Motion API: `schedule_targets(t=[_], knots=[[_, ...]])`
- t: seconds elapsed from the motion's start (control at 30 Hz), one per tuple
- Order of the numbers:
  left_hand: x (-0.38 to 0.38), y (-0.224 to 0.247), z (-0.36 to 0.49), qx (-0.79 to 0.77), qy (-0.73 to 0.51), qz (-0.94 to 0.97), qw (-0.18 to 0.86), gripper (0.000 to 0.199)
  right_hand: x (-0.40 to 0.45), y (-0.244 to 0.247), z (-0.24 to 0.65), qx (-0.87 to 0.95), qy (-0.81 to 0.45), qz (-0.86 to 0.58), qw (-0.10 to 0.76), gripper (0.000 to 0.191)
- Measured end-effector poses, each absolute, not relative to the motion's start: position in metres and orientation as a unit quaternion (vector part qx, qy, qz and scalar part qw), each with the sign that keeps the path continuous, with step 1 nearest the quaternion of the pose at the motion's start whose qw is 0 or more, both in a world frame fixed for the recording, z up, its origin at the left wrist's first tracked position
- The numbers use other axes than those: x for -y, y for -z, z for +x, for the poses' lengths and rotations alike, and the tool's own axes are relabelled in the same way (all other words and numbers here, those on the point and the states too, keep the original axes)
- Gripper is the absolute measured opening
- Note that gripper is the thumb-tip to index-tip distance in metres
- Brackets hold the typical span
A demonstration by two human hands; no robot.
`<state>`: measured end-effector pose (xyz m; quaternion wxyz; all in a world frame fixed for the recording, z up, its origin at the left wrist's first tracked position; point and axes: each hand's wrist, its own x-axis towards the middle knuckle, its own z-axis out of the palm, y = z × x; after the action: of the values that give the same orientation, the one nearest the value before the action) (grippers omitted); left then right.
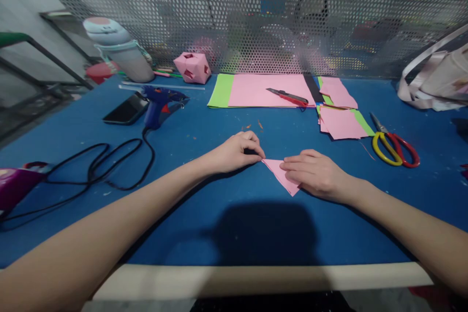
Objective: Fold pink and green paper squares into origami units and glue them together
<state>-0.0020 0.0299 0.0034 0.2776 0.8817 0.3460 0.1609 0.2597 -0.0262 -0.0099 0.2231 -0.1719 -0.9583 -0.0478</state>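
Pink paper (281, 174) lay triangular on bench (175, 229). Hands apart: left hand (237, 152) pinched far-left corner, right hand (320, 175) pressed right side. Likely creasing; needed aligned edges.

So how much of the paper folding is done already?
One pink 3D paper shape looks finished, standing near the mesh screen. In hand is a folded pink paper: the left hand is at its corner, and the right hand rests on it. What's left is probably the smaller pieces and the big sheets, lying flat. I can't tell how many will be needed.
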Motion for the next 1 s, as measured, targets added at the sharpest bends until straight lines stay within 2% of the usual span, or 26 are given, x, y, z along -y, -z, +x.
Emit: schedule_targets(t=[0.7,1.0], knots=[[-0.0267,-0.0084,0.0001,-0.358,-0.173,0.867,0.301,0.016,0.0263,0.0086,0.2584,0.962,0.054,-0.172,0.205,0.019],[-0.0291,-0.0015,-0.0021,-0.339,-0.172,0.884,0.273,0.011,0.03,0.0082,0.2591,0.959,0.099,-0.169,0.206,0.021]])
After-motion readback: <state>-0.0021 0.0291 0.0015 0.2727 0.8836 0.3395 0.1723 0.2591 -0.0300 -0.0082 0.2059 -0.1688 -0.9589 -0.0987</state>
